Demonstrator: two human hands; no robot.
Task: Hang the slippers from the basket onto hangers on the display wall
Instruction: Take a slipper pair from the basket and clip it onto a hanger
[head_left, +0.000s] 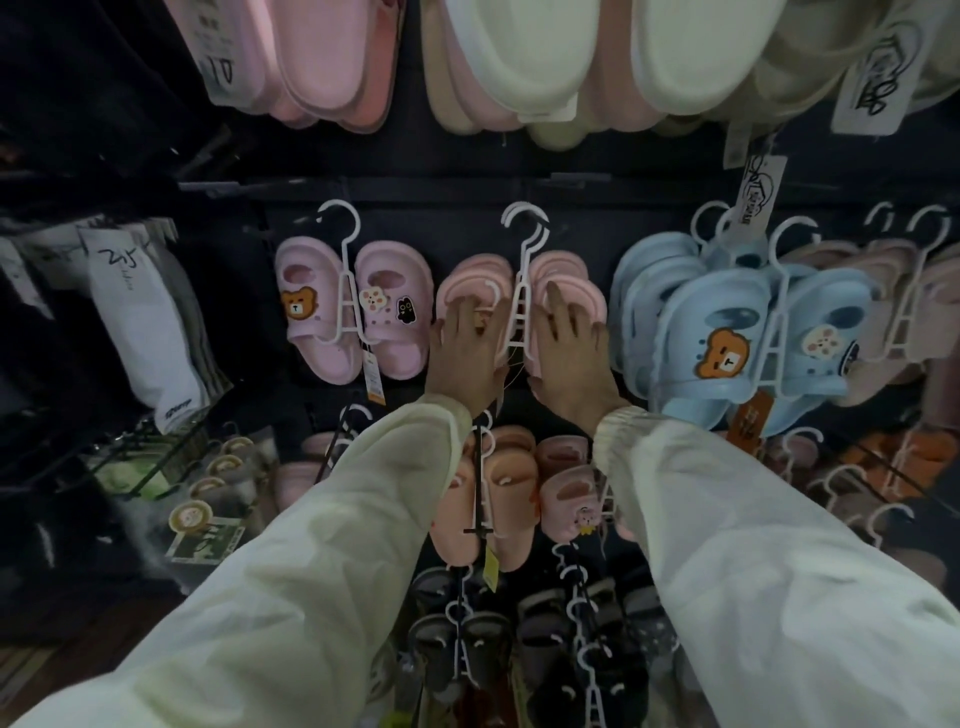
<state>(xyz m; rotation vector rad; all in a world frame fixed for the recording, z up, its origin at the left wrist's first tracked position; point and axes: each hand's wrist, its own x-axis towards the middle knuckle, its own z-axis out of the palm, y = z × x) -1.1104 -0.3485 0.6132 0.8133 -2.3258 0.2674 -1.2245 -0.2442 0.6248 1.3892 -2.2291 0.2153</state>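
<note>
My left hand (467, 348) and right hand (571, 358) lie flat, fingers straight, gripping nothing. They cover much of the peach slippers (569, 273), and a yellowish bit under my left fingers is unreadable. The pair hangs on a white hanger (521, 283) mid-wall, with blue slippers (691, 312) at 3 o'clock and pink slippers (395, 358) at 9.

- Both hands reach a pair of peach slippers (563, 267) hung on a white hanger (523, 291) against the dark display wall (415, 218).
- The left hand (465, 358) lies on the left slipper (457, 286), fingers spread.
- The right hand (571, 364) rests on the right slipper (589, 304), fingers straight.
- Pink slippers (322, 353) with a bear charm (298, 307) hang just left of the pair; blue slippers (691, 312) hang on its right.
- Cream sleeves (311, 571) cover both arms.
</note>
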